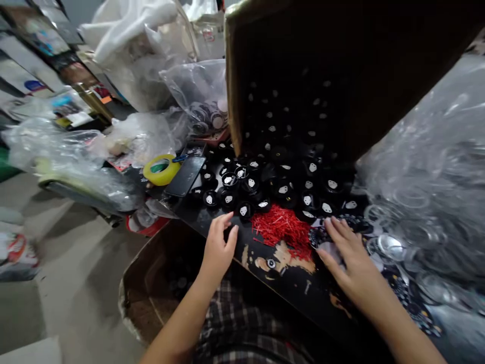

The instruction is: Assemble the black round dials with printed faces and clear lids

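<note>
My left hand (219, 246) rests at the near edge of the black work board (288, 283), its fingers curled around a small black round piece, just in front of a heap of black round caps with white marks (265, 187). My right hand (346, 258) lies flat with fingers stretched over small round parts beside a pile of thin red sticks (282, 227). A tipped cardboard box (341, 65) spills the black caps onto the board.
Clear plastic bags of round transparent lids (428, 167) crowd the right. A roll of yellow tape (161, 169) and a dark phone (185, 175) lie at the left. More bags (197, 93) stand behind. An open cardboard box (151, 283) sits on the floor below.
</note>
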`<action>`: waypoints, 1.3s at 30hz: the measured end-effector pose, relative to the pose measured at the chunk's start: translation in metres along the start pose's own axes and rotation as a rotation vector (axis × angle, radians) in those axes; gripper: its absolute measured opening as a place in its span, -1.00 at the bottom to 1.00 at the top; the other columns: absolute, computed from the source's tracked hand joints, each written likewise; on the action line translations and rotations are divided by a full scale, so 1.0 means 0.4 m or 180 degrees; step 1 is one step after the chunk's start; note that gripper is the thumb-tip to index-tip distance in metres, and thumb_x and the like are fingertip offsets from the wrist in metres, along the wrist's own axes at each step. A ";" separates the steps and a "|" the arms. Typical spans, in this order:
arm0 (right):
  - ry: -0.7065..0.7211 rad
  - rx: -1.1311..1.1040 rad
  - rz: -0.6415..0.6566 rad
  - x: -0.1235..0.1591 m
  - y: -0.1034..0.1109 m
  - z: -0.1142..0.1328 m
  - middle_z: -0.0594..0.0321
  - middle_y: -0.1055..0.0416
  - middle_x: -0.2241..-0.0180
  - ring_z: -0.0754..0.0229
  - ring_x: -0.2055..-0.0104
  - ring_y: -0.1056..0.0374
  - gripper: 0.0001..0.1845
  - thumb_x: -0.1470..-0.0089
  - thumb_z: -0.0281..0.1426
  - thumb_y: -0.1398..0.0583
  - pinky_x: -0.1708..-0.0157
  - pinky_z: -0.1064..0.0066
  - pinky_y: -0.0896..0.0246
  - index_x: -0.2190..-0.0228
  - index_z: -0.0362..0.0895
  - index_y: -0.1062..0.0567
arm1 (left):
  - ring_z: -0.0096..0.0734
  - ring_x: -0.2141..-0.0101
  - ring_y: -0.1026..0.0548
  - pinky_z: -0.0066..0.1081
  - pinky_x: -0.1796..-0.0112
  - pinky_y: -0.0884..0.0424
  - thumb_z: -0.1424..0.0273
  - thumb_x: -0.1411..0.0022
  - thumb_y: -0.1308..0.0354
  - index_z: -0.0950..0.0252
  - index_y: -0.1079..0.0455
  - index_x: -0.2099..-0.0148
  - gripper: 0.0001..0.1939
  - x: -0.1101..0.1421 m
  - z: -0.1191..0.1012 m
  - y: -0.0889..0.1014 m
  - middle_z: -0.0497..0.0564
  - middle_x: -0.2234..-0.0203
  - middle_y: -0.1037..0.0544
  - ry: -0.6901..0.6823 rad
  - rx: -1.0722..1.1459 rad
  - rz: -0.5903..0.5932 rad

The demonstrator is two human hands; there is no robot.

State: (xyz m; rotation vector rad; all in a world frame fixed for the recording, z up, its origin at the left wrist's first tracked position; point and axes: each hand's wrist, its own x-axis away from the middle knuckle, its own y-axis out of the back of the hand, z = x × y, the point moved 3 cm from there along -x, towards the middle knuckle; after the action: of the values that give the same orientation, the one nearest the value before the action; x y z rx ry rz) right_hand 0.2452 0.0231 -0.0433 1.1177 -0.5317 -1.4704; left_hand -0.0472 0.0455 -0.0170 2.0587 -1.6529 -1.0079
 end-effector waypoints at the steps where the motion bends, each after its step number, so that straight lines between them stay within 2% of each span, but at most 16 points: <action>1: -0.0051 -0.0156 -0.0158 0.005 0.017 0.007 0.03 -0.22 -0.21 -0.07 -0.29 -0.06 -0.44 -0.20 -0.19 -0.04 -0.23 -0.14 0.07 -0.20 -0.06 -0.23 | -0.34 0.18 -0.50 -0.26 0.10 -0.46 0.36 -0.29 -0.04 0.24 -0.31 -0.07 -0.70 -0.006 0.002 -0.003 0.10 0.11 -0.47 0.0033 -0.0049 0.0048; 5: -0.0410 -0.0531 -0.0725 0.038 0.076 0.050 0.12 -0.48 0.05 0.05 -0.09 -0.36 -0.68 -0.20 -0.26 -0.06 -0.24 0.04 -0.04 0.10 -0.05 -0.49 | -0.28 0.26 -0.50 -0.20 0.15 -0.46 0.29 -0.22 -0.15 0.25 -0.34 -0.05 -0.65 -0.061 -0.001 -0.030 0.09 0.20 -0.52 0.0151 -0.0177 0.0145; 8: -0.0760 -0.0670 -0.0780 0.065 0.095 0.073 0.14 -0.53 0.15 0.04 -0.04 -0.39 -0.73 -0.18 -0.26 -0.09 -0.18 0.06 -0.12 0.20 -0.05 -0.53 | -0.24 0.26 -0.48 -0.15 0.13 -0.43 0.31 -0.16 -0.20 0.26 -0.37 -0.01 -0.65 -0.096 0.004 -0.053 0.09 0.23 -0.52 0.0193 -0.0099 0.0178; 10: -0.1237 -0.0982 -0.0849 0.076 0.104 0.068 0.15 -0.55 0.23 0.02 0.03 -0.43 -0.75 -0.16 -0.26 -0.11 -0.09 0.06 -0.22 0.23 -0.05 -0.54 | -0.25 0.24 -0.47 -0.18 0.12 -0.42 0.33 -0.16 -0.19 0.26 -0.38 0.00 -0.66 -0.106 0.012 -0.063 0.09 0.19 -0.50 0.0244 0.0069 0.0138; 13: -0.1836 -0.2263 -0.1124 0.076 0.111 0.044 0.26 -0.50 0.46 0.12 0.29 -0.48 -0.78 -0.18 -0.28 -0.09 0.06 0.07 -0.34 0.26 -0.07 -0.50 | -0.26 0.16 -0.46 -0.22 0.08 -0.40 0.29 -0.18 -0.17 0.26 -0.36 0.01 -0.66 -0.103 0.020 -0.067 0.09 0.12 -0.45 0.0380 0.0422 -0.0065; 16: -0.1903 -0.3214 -0.1289 0.063 0.114 0.025 0.42 -0.26 0.65 0.23 0.52 -0.36 -0.77 -0.19 -0.28 -0.02 0.25 0.17 -0.40 0.30 -0.04 -0.45 | -0.28 0.11 -0.47 -0.23 0.03 -0.40 0.27 -0.17 -0.19 0.20 -0.33 0.01 -0.66 -0.076 0.003 -0.057 0.02 0.13 -0.46 0.0657 0.1457 -0.0293; 17: -0.1889 -0.3092 -0.1169 0.060 0.113 0.023 0.42 -0.25 0.64 0.23 0.53 -0.33 -0.77 -0.19 -0.26 -0.03 0.31 0.22 -0.39 0.30 -0.03 -0.45 | -0.29 0.12 -0.49 -0.21 0.03 -0.42 0.29 -0.16 -0.20 0.16 -0.32 0.02 -0.67 -0.062 -0.010 -0.053 -0.01 0.14 -0.47 0.0791 0.1925 -0.0268; 19: -0.1775 -0.2201 -0.0655 0.060 0.106 0.029 0.32 -0.33 0.51 0.21 0.48 -0.32 -0.75 -0.16 -0.20 -0.09 0.35 0.26 -0.34 0.24 -0.03 -0.48 | -0.30 0.17 -0.54 -0.17 0.05 -0.45 0.33 -0.15 -0.20 0.12 -0.30 0.03 -0.69 -0.027 -0.044 -0.053 -0.05 0.15 -0.49 0.1134 0.2753 0.0028; 22: -0.1364 -0.0474 0.0078 0.065 0.082 0.048 0.08 -0.37 0.19 0.04 0.24 -0.36 -0.60 -0.06 -0.16 -0.21 0.19 0.14 -0.30 0.09 -0.08 -0.47 | -0.29 0.23 -0.58 -0.20 0.13 -0.49 0.37 -0.16 -0.18 0.10 -0.30 0.04 -0.70 0.035 -0.102 -0.074 -0.03 0.16 -0.54 0.1850 0.3513 0.0818; 25: -0.1206 0.0226 0.0091 0.065 0.071 0.052 0.00 -0.35 0.16 -0.09 0.11 -0.32 -0.66 -0.09 -0.23 -0.19 0.12 0.06 -0.25 0.14 -0.16 -0.44 | -0.35 0.23 -0.58 -0.36 0.18 -0.48 0.36 -0.21 -0.15 0.17 -0.31 0.02 -0.73 0.089 -0.150 -0.109 0.06 0.12 -0.57 0.2455 0.4043 0.1473; 27: -0.1258 0.0119 0.0004 0.063 0.076 0.048 0.07 -0.40 0.26 -0.01 0.21 -0.35 -0.81 -0.14 -0.29 -0.15 0.19 0.13 -0.27 0.26 -0.15 -0.45 | -0.41 0.27 -0.57 -0.43 0.22 -0.47 0.30 -0.26 -0.12 0.22 -0.33 0.02 -0.75 0.113 -0.169 -0.130 0.10 0.11 -0.57 0.2737 0.4263 0.1653; 30: -0.1102 -0.0333 -0.0242 0.064 0.096 0.060 0.17 -0.45 0.32 0.10 0.27 -0.37 -0.81 -0.22 -0.33 -0.08 0.23 0.22 -0.28 0.27 -0.10 -0.49 | -0.36 0.26 -0.57 -0.38 0.21 -0.47 0.21 -0.32 -0.03 0.25 -0.35 0.03 -0.72 0.128 -0.186 -0.153 0.12 0.15 -0.59 0.3150 0.4406 0.1740; 32: -0.0751 -0.0574 -0.0249 0.068 0.100 0.088 0.18 -0.48 0.27 0.13 0.20 -0.39 -0.76 -0.24 -0.36 -0.07 0.17 0.24 -0.29 0.17 -0.05 -0.52 | -0.24 0.15 -0.56 -0.25 0.12 -0.46 0.17 -0.34 0.02 0.26 -0.37 0.03 -0.67 0.127 -0.199 -0.163 0.13 0.11 -0.58 0.3396 0.4578 0.1819; 35: -0.0364 -0.0901 0.0035 0.073 0.083 0.134 0.15 -0.47 0.08 0.12 0.05 -0.39 -0.74 -0.22 -0.35 -0.12 0.03 0.23 -0.29 0.08 -0.02 -0.52 | -0.17 0.07 -0.52 -0.14 0.02 -0.41 0.14 -0.36 0.08 0.28 -0.39 0.05 -0.63 0.118 -0.218 -0.170 0.12 0.07 -0.56 0.3629 0.4850 0.1693; 37: -0.0437 -0.1129 0.0145 0.072 0.070 0.151 0.14 -0.42 -0.04 0.11 -0.03 -0.36 -0.73 -0.20 -0.32 -0.15 -0.04 0.23 -0.26 0.07 -0.03 -0.52 | -0.19 0.09 -0.54 -0.14 0.02 -0.41 0.16 -0.36 0.07 0.29 -0.39 0.04 -0.64 0.114 -0.224 -0.171 0.12 0.09 -0.57 0.3633 0.4925 0.1504; 39: -0.0707 -0.1277 0.0170 0.067 0.065 0.155 0.15 -0.46 0.02 0.13 0.02 -0.39 -0.75 -0.19 -0.32 -0.16 0.00 0.25 -0.30 0.10 -0.04 -0.51 | -0.21 0.10 -0.54 -0.16 0.02 -0.41 0.18 -0.37 0.07 0.28 -0.37 0.00 -0.65 0.115 -0.225 -0.170 0.13 0.10 -0.58 0.3555 0.4942 0.1425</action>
State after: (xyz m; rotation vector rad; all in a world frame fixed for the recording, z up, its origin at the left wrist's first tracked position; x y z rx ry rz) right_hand 0.2078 -0.0244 -0.0033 0.6267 -0.3910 -1.5779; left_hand 0.0678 0.0052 -0.0118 1.8120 -1.9883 1.7937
